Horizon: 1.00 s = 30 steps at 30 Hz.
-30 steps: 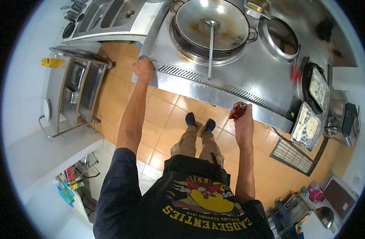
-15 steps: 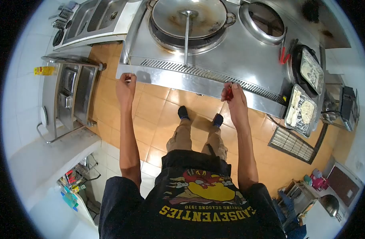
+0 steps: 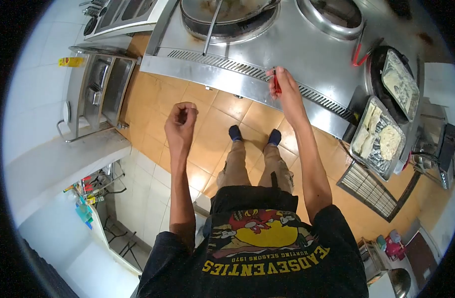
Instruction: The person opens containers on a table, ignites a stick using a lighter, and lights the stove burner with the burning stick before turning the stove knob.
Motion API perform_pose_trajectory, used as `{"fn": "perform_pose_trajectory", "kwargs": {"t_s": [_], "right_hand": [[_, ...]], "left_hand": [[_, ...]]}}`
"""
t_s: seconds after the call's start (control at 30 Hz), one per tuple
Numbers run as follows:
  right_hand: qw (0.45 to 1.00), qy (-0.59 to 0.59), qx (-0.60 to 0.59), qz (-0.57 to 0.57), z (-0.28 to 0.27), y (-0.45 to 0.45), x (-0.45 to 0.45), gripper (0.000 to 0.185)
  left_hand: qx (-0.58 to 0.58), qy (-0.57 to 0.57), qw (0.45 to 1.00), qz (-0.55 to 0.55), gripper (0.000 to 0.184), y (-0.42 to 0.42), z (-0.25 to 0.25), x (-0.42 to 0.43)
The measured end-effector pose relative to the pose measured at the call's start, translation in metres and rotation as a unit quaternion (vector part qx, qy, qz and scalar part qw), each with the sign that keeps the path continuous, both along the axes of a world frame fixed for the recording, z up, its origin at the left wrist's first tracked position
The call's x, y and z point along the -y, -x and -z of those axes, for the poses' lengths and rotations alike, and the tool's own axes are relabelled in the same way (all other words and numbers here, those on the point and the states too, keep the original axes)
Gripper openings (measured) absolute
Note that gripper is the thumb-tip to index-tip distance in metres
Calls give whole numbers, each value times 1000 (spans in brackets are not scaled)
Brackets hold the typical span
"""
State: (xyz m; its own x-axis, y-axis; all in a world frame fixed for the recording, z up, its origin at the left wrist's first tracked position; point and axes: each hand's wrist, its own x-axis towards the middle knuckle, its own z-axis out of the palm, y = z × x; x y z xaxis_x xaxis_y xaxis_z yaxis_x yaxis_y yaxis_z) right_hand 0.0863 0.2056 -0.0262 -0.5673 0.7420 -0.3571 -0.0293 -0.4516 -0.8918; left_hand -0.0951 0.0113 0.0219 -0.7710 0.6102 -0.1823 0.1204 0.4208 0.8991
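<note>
My right hand (image 3: 285,88) is closed around a small red lighter (image 3: 276,84), held over the slotted front strip of the steel stove (image 3: 307,54). Lower and to the left, my left hand (image 3: 181,119) hangs over the tiled floor, fingers curled in and nothing visible in them. A wok (image 3: 197,17) sits on the left burner, cut off by the top of the view. A long-handled ladle (image 3: 212,30) rests in it, its handle leaning over the stove front.
An open burner ring (image 3: 307,20) lies to the right of the wok. Red-handled tongs (image 3: 357,53) are beside it. Two foil trays with pale food, a nearer one (image 3: 359,144) and a farther one (image 3: 411,109), stand at the right. A metal grate (image 3: 369,191) is below them. Steel shelving (image 3: 91,119) stands left.
The view has shifted, with the wok now higher in frame. My left hand has drawn back from the stove edge toward my body. My right hand has moved farther over the stove, still holding the lighter.
</note>
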Motion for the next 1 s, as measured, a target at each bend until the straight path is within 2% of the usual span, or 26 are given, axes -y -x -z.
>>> {"fn": "perform_pose_trajectory", "kwargs": {"t_s": [0.03, 0.13, 0.27, 0.5, 0.63, 0.8, 0.83, 0.97, 1.0], "right_hand": [[1000, 13, 2, 6, 1, -1, -4, 43], [999, 41, 13, 29, 6, 2, -12, 52], [997, 58, 20, 45, 20, 5, -20, 53], [997, 40, 6, 64, 50, -2, -30, 51], [997, 48, 1, 61, 55, -12, -19, 50], [998, 26, -39, 52, 51, -10, 14, 49], [996, 59, -48, 56, 50, -11, 24, 42], [998, 41, 9, 42, 55, 2, 53, 20], [997, 30, 35, 63, 56, 5, 58, 20]], "left_hand": [[5, 18, 1000, 15, 12, -11, -4, -4], [42, -24, 999, 24, 14, -37, 4, -19], [38, 16, 997, 64, 14, -54, 12, -35], [41, 3, 998, 53, 12, -42, 25, -35], [13, 52, 997, 59, 13, -36, 23, -33], [59, 15, 995, 73, 14, -35, 35, -35], [72, 10, 994, 77, 13, -35, 38, -36], [93, 6, 991, 95, 9, -30, 54, -47], [100, 0, 989, 107, 9, -25, 59, -45]]}}
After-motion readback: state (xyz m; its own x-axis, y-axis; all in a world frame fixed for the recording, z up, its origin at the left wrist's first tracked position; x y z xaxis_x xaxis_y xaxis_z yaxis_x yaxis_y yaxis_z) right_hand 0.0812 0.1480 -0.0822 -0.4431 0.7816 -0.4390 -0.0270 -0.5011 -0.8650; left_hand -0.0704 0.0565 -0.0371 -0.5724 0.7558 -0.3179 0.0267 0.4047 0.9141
